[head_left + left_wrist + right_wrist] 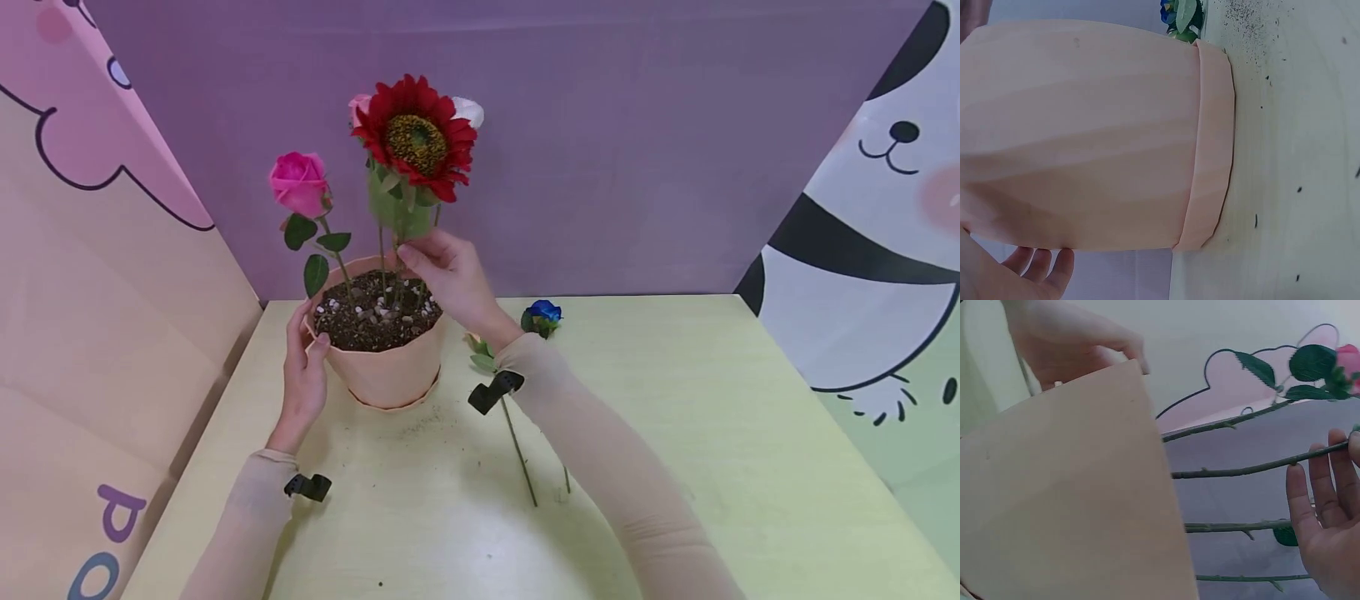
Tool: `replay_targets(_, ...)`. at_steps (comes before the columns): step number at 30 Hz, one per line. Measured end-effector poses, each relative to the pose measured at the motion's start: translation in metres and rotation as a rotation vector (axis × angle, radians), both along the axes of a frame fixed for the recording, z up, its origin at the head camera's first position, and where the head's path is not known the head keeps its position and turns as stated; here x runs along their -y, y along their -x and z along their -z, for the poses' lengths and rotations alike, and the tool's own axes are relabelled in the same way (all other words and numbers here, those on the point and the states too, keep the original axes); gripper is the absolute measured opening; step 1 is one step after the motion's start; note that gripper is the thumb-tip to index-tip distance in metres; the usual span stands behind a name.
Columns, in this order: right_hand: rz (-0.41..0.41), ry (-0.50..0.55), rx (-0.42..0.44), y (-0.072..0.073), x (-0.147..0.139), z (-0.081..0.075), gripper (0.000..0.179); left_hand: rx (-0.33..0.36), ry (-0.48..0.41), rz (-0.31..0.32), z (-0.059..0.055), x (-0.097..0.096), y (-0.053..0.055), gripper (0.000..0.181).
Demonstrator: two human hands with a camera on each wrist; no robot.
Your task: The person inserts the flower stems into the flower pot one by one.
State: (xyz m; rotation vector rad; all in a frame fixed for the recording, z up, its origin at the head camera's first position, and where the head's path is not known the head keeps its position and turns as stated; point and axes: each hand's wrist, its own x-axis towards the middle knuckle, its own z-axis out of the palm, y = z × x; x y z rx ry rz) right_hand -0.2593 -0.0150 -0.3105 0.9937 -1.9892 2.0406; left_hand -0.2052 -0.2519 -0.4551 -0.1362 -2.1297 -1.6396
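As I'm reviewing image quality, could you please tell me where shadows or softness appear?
Head: a soft shadow lies on the tabletop by the right sleeve; left wrist: shade darkens the pot toward the picture's bottom; right wrist: the left hand looks slightly soft.

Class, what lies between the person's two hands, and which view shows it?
The head view shows dark, speckled soil in the peach pot between the left hand and the right hand, with stems standing in it.

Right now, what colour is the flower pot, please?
The pot is pale peach, seen best in the head view.
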Motion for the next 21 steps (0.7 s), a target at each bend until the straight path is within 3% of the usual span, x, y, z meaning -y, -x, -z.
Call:
replay_targets(7, 0.091, -0.106, -0.039, 0.007, 0.018, 0.011, 0.021, 0.010, 0.008, -0.006, 0.000, 0.000, -0.001, 0.056)
replay_targets(13, 0.181, -0.237, -0.142, 0.011, 0.028, 0.023, 0.023, 0.005, 0.009, -0.014, 0.001, -0.001, -0.001, 0.056)
replay_targets(21, 0.196, -0.195, -0.195, 0.020, 0.035, 0.047, 0.024, -0.005, 0.015, -0.020, 0.003, -0.001, 0.002, 0.056)
